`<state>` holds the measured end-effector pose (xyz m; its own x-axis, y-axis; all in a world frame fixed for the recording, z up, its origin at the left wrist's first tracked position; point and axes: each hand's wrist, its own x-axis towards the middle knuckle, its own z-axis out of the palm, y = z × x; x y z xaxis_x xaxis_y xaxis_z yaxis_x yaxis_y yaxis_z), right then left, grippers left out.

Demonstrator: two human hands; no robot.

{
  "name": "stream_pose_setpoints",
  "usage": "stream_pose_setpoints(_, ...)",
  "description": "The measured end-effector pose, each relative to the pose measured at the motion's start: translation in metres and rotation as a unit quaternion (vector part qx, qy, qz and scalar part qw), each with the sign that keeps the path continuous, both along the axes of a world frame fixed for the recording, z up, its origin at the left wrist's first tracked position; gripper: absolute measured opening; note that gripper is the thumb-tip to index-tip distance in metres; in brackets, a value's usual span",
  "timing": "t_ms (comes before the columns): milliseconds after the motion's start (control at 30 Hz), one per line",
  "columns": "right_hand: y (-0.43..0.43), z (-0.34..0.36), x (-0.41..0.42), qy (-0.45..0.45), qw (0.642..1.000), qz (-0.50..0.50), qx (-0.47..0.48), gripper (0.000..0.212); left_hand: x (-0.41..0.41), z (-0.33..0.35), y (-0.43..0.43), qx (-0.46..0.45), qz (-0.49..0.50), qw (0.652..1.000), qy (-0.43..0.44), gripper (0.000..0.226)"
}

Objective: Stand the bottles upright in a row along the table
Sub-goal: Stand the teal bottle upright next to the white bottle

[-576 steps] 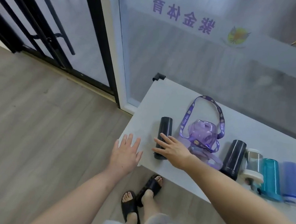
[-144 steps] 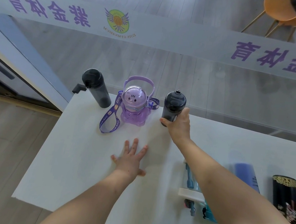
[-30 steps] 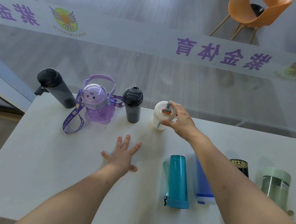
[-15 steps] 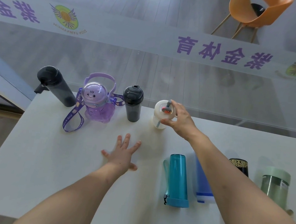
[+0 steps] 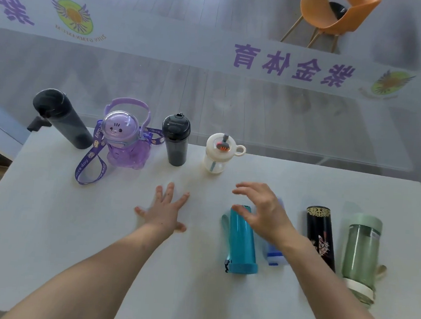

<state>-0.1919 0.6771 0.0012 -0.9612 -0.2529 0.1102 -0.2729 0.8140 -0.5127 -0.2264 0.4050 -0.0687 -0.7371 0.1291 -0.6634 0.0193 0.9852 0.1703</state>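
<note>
The white straw bottle [image 5: 217, 155] has been released upright, fourth in the row, beyond the fingertips of the right hand [image 5: 263, 213]. That hand, loosely spread and empty, is now held over the lying teal bottle [image 5: 241, 239], judged next. The left hand [image 5: 165, 211] is laid flat on the table [image 5: 67, 248].

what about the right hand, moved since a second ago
Yes: the right hand left the white bottle and drew back from it, now over the lying teal bottle.

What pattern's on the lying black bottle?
Black bottle: gold ornate band at far end, pale floral motif mid-body. Head view.
</note>
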Motion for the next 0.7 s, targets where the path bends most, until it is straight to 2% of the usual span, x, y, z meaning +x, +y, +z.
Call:
stream_pose_setpoints(100,0.006,-0.018,0.051,-0.05,0.996,0.052,0.053,0.044,0.009,0.001,-0.001,-0.006,-0.02,1.0,0.014,0.09)
stream_pose_setpoints(233,0.007,-0.039,0.093,-0.193,0.96,0.1,0.174,0.078,0.031,-0.003,-0.005,0.011,-0.043,0.999,0.014,0.077)
stream_pose_setpoints(367,0.004,-0.043,0.099,-0.186,0.954,0.094,0.214,0.064,0.038,-0.007,-0.012,0.009,-0.065,0.998,-0.004,0.08)
stream_pose_setpoints(533,-0.003,-0.04,0.087,-0.209,0.967,0.045,0.139,0.058,0.036,-0.005,-0.016,0.014,-0.076,0.997,-0.018,0.077)
stream_pose_setpoints(700,-0.003,-0.01,0.046,-0.251,0.963,-0.084,-0.049,0.048,0.041,0.005,-0.014,0.024,-0.065,0.997,-0.044,0.073)
